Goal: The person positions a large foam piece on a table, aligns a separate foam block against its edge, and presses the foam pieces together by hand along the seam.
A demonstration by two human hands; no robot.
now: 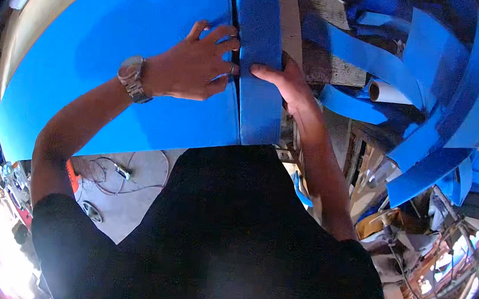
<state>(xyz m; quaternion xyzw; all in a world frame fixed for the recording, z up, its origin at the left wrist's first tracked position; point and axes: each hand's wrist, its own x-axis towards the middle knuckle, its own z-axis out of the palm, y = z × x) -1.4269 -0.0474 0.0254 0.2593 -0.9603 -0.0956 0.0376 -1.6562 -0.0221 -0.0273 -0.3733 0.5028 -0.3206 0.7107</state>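
Note:
A wide blue sheet (156, 111) lies in front of me, with a dark gap along its right side. Beyond that gap runs a narrow blue strip (258, 113). My left hand (193, 66), with a metal watch (130, 74) on the wrist, rests palm down on the sheet. Its fingers are spread and bent, their tips at the gap. My right hand (292, 88) grips the strip's outer edge, thumb on top. The other fingers of that hand are hidden under the edge.
Several loose blue strips (378, 56) hang and curl at the right, around a white roll (394, 94). Cables (123, 169) lie on the floor at lower left. Cluttered scrap and a metal frame (441, 287) stand at lower right.

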